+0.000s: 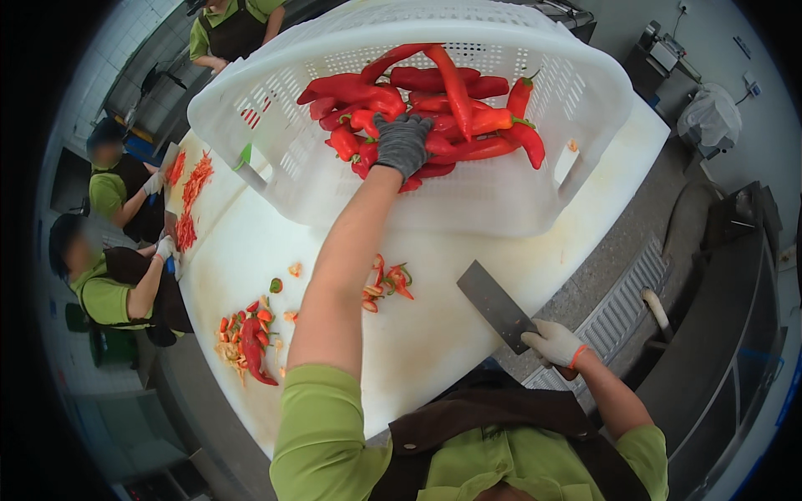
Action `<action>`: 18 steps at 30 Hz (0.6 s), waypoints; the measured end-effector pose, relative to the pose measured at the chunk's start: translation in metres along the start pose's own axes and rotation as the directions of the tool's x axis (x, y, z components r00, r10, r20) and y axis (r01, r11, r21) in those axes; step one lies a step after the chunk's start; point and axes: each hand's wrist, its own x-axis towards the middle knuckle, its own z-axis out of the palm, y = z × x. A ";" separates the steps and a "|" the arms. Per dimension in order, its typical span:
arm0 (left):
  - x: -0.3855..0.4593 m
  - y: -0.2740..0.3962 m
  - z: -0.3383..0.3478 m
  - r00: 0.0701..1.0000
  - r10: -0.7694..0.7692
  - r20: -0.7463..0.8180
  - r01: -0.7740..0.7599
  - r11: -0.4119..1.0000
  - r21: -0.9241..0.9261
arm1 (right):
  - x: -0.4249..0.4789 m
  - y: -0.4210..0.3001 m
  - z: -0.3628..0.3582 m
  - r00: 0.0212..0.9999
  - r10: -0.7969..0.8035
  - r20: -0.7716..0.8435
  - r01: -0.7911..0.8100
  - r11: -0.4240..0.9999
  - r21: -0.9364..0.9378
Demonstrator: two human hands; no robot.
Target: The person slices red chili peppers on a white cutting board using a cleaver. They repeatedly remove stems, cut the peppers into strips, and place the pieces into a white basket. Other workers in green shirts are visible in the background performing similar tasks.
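My left hand (403, 143), in a dark grey glove, reaches into a white perforated plastic basket (432, 216). It rests among long red peppers (351, 94), with its fingertips against them; whether it grips one is unclear. My right hand (554, 344), in a white glove with an orange cuff, holds a cleaver (495, 305) by its brown handle. The blade lies flat-side up over the near right edge of the white cutting table (451, 338). Cut pepper tops (396, 280) and seed bits lie on the table, partly behind my left forearm.
A pile of pepper scraps (244, 341) with one long wrinkled red pepper lies at the left. Two co-workers (119, 288) with knives stand along the table's left side by shredded red pepper (194, 188). Another person (235, 31) is beyond the basket. A floor drain grate (617, 300) runs at the right.
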 end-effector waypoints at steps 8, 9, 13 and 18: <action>-0.122 -0.083 -0.011 0.745 -0.551 -0.378 -0.238 0.310 -0.921 | 0.007 0.002 -0.010 0.999 -0.043 -0.008 0.042 0.996 -0.079; -0.152 -0.099 -0.007 0.672 -0.663 -0.330 -0.236 0.231 -0.944 | 0.010 0.000 -0.011 0.999 -0.051 0.002 0.051 0.995 -0.089; -0.281 -0.100 0.008 0.528 -0.833 0.166 -0.440 -0.435 -0.785 | 0.021 -0.015 -0.013 0.994 -0.101 0.047 0.105 0.990 -0.098; -0.415 -0.070 0.081 0.429 -0.772 0.469 -0.327 -0.617 -0.716 | 0.040 -0.053 -0.003 0.984 -0.143 0.104 0.159 0.971 -0.178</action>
